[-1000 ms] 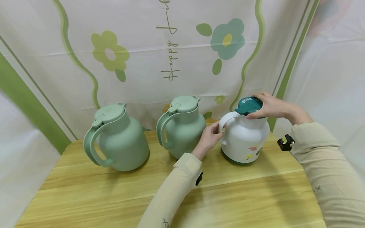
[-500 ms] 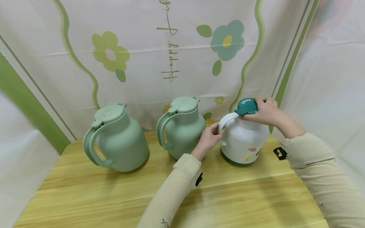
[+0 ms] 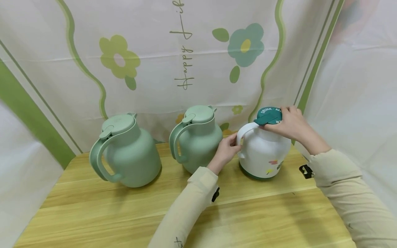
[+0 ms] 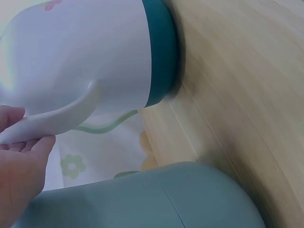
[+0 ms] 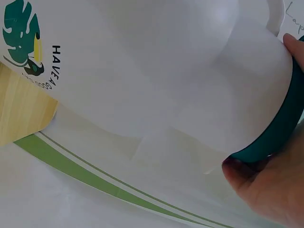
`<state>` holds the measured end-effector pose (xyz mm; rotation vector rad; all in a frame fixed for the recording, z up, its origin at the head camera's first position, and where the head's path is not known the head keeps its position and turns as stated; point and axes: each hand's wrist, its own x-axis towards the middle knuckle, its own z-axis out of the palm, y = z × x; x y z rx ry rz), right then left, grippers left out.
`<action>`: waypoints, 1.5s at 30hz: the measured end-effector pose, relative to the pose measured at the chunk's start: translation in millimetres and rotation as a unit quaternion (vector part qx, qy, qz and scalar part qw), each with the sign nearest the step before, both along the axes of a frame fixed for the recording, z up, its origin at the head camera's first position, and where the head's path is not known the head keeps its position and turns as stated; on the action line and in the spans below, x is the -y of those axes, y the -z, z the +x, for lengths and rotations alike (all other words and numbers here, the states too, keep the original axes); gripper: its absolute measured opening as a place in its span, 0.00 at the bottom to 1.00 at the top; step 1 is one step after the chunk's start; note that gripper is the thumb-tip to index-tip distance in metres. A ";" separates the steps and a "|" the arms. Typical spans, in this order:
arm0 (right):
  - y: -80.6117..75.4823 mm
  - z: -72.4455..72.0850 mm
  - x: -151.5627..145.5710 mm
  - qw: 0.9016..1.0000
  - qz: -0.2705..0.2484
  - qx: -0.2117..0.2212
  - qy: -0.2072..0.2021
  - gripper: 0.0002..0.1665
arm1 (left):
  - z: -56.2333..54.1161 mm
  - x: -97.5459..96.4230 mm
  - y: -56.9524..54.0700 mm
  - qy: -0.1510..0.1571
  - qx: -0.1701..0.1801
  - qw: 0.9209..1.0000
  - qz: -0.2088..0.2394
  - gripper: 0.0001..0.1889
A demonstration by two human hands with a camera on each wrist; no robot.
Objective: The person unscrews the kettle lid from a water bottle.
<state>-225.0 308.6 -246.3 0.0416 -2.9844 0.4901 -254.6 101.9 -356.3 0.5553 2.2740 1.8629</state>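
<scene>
A white thermos jug point(image 3: 263, 151) with a dark green base and printed pictures stands upright at the table's right. My left hand point(image 3: 226, 151) grips its white handle point(image 4: 66, 118), thumb on one side and fingers on the other. Over the jug's top, my right hand point(image 3: 291, 124) holds the rim of the dark green lid point(image 3: 269, 115), which sits on the neck. In the right wrist view, thumb and fingers are on opposite sides of the lid's edge point(image 5: 280, 128). Just left of my left hand stands a light green jug point(image 3: 200, 144).
Another light green jug point(image 3: 133, 155) stands further left, handle toward the front left. All are on a wooden table point(image 3: 124, 217). A white cloth point(image 3: 149, 79) with printed flowers hangs close behind.
My right hand has shifted around the lid's edge toward the front right, its wrist lower. The lid looks turned slightly back and forth. My left hand stays on the handle.
</scene>
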 end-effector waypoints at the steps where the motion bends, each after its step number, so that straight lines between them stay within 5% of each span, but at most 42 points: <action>1: 0.4 -0.7 -0.6 1.000 -0.004 -0.003 -0.003 0.63 | -0.1 0.1 0.1 0.000 0.000 1.000 0.001 0.28; 29: -14.2 -11.1 -22.3 0.995 -0.034 0.047 -0.080 0.56 | 2.6 -1.9 -2.8 -0.006 -0.012 1.000 -0.006 0.29; 45: -18.8 -2.9 -15.4 0.989 -0.027 0.111 -0.091 0.64 | 3.4 -0.9 2.3 -0.009 -0.010 1.000 -0.025 0.28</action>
